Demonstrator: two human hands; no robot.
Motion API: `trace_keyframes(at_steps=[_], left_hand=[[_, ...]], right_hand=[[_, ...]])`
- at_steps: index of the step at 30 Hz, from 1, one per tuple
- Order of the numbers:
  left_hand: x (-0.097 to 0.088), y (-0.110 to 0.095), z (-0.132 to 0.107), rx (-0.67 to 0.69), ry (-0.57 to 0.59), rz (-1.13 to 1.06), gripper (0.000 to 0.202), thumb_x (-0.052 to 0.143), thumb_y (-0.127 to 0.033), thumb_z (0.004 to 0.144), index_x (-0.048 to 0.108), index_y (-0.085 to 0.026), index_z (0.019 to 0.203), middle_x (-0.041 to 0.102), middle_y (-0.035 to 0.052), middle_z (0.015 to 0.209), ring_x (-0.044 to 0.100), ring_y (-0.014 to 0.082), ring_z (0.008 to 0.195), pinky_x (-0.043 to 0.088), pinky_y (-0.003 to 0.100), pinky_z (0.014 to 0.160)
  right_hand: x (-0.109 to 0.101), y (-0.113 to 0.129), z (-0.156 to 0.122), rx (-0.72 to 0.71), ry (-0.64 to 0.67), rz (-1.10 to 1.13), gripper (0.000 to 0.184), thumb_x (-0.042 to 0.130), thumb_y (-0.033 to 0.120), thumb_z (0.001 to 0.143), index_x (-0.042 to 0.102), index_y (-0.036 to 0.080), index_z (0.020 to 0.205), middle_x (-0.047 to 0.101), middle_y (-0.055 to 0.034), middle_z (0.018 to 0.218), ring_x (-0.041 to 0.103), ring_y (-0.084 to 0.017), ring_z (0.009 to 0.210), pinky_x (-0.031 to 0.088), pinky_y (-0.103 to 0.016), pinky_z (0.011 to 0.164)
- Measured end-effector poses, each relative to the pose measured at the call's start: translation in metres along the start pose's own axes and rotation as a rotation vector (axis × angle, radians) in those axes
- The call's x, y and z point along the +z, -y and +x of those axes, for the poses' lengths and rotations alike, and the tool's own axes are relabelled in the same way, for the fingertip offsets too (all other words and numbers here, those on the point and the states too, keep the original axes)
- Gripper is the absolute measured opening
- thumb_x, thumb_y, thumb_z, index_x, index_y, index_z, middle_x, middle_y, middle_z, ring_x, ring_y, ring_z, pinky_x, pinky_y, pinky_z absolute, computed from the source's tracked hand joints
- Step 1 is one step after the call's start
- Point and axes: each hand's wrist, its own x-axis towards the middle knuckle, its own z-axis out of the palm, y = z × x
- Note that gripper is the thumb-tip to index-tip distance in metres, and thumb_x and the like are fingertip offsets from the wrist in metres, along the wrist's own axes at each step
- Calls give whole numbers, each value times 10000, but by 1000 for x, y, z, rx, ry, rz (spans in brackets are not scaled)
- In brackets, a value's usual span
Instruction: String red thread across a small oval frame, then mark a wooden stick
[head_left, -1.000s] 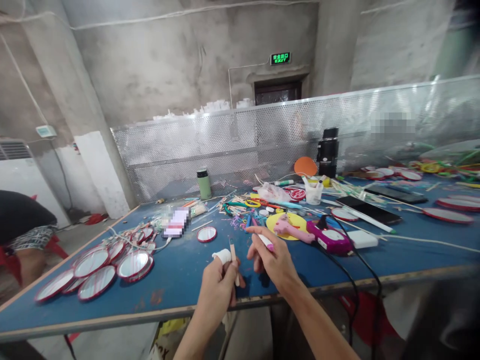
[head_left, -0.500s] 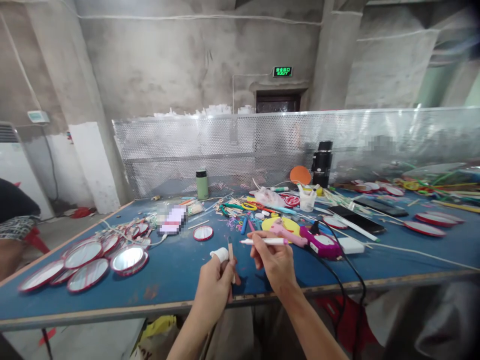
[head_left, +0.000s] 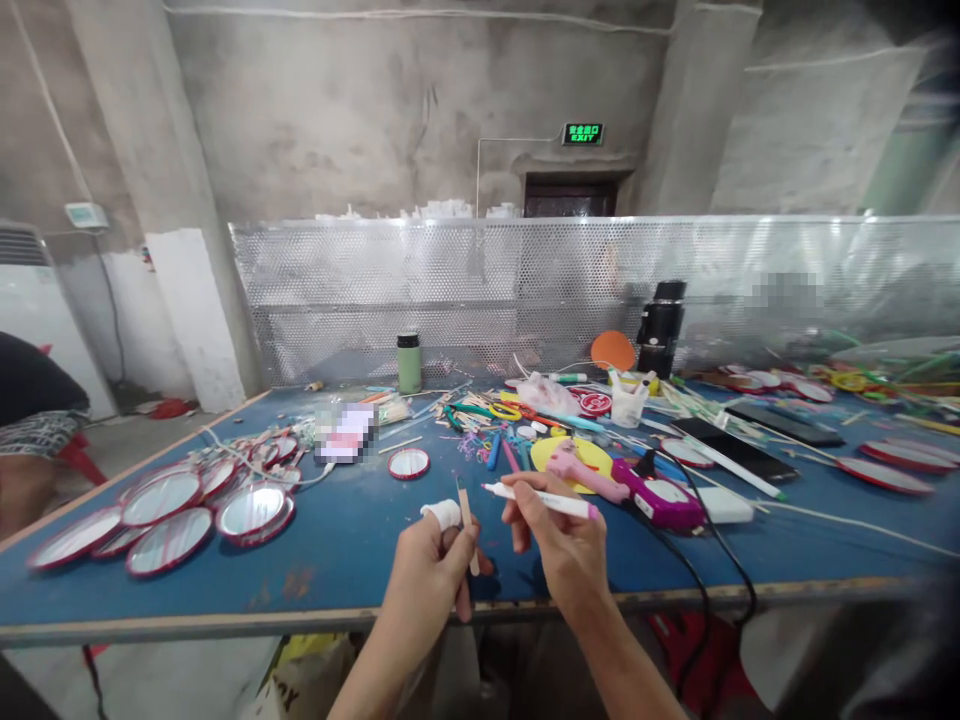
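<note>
My left hand point(head_left: 429, 580) is closed round a thin wooden stick point(head_left: 467, 515) that points up above the near edge of the blue table point(head_left: 352, 545); its forefinger wears a white wrap point(head_left: 442, 513). My right hand point(head_left: 566, 545) pinches a white pen with a pink end point(head_left: 536, 497), held level with its tip pointing left toward the stick. The pen tip and the stick are a small gap apart.
Several round red-rimmed mirrors point(head_left: 251, 510) lie at the left. A pink glue gun point(head_left: 581, 470), a magenta device point(head_left: 660, 497) with a black cable, a white adapter point(head_left: 726, 503), phones point(head_left: 742, 447), scissors, a green flask point(head_left: 409, 363) and a black bottle point(head_left: 658, 325) crowd the middle and right. Another person's leg point(head_left: 30, 440) is at the far left.
My right hand turned the pen from pointing away to lying level, tip to the left, and shifted slightly right. My left hand kept the stick upright. The camera tilted a little.
</note>
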Motion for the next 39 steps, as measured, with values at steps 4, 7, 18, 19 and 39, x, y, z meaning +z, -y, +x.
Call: trace_keyframes(at_steps=[4, 7, 18, 19, 39], left_hand=[[-2, -1, 0, 8, 16, 18, 323, 540, -458, 919, 577, -205, 722, 508, -73, 343, 442, 104, 275, 282, 190, 366], [-3, -1, -1, 41, 33, 35, 345, 521, -439, 935, 582, -197, 697, 508, -68, 357, 448, 99, 284, 284, 187, 372], [5, 5, 0, 152, -63, 218, 335, 507, -379, 941, 629, -179, 701, 665, 18, 577, 556, 133, 448, 376, 218, 472], [5, 5, 1, 171, -63, 235, 322, 515, -360, 935, 637, -176, 701, 684, 33, 595, 597, 152, 509, 401, 226, 518], [2, -2, -2, 224, 9, 203, 320, 497, -354, 981, 613, -187, 735, 714, 39, 703, 635, 176, 662, 431, 233, 648]], right_hand=[[2, -2, -6, 6, -36, -32, 251, 647, 416, 911, 711, 174, 913, 650, 9, 627, 544, -75, 403, 448, -178, 387], [3, -4, -9, -50, -40, -59, 235, 641, 395, 916, 714, 172, 897, 664, 1, 645, 566, -83, 415, 472, -183, 401], [-2, -6, -10, -75, -61, -34, 222, 643, 381, 918, 725, 181, 866, 647, 15, 622, 557, -79, 407, 466, -179, 394], [-2, -7, -10, -81, -61, -28, 212, 641, 374, 921, 727, 185, 879, 649, 15, 633, 559, -78, 414, 469, -179, 400], [-2, -10, -16, -196, -19, -185, 169, 598, 294, 940, 709, 190, 866, 656, 6, 646, 576, -94, 420, 468, -195, 396]])
